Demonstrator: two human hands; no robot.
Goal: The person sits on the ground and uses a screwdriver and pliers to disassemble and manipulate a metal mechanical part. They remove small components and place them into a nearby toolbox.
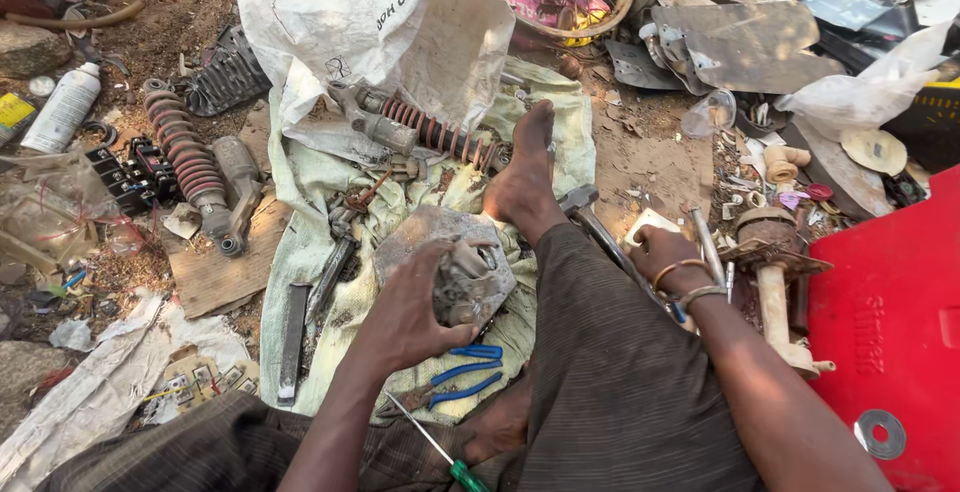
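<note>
My left hand [408, 312] grips a dirty grey metal engine part [472, 277] that rests on a flat grey stone or metal slab [420, 232] on a pale green cloth [350, 322]. My right hand [662, 254] is down on the ground to the right of my leg, fingers closed around a tool whose kind is hidden; bangles circle the wrist. A hammer [585, 207] lies between my bare foot [522, 177] and that hand. Blue-handled pliers [465, 372] and a green-handled screwdriver [440, 452] lie below the engine part.
Two red-coiled shock absorbers [185, 157] [430, 132] lie left and centre, by a white woven sack [370, 22]. A spray can [62, 107] is far left. A red plastic case [890, 332] sits right, beside a rusty shaft part [772, 272]. Scrap metal and litter surround.
</note>
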